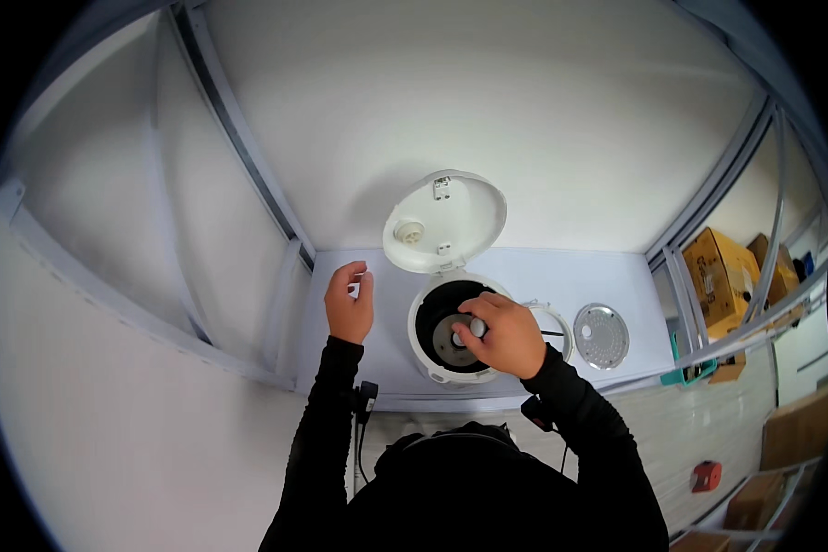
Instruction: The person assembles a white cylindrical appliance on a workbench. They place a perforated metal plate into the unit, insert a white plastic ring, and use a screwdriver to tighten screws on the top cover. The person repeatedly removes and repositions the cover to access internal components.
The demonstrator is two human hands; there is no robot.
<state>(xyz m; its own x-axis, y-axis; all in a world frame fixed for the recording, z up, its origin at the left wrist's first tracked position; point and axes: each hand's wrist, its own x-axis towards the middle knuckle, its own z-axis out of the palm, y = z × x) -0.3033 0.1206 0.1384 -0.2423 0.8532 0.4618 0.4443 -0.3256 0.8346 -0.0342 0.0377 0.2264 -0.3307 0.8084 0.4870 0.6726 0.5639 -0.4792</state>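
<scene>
A white rice cooker (416, 345) stands on the table with its lid (474, 216) tipped up and back. Its dark inside shows, with a round metal plate (449, 353) at the bottom. My right hand (506, 336) is over the cooker's opening, fingers closed around a small grey, round-ended piece (478, 327); the rest of that piece is hidden by the hand. Left of the cooker, my left hand (348, 308) is raised above the table, fingers curved and apart from the thumb, with nothing visible in it.
A perforated metal disc (602, 337) lies on the white table (543, 267) at the right. Between it and the cooker is a white ring-shaped thing (566, 350), partly behind my right hand. Metal frame posts flank the table. Cardboard boxes (718, 276) stand beyond the right side.
</scene>
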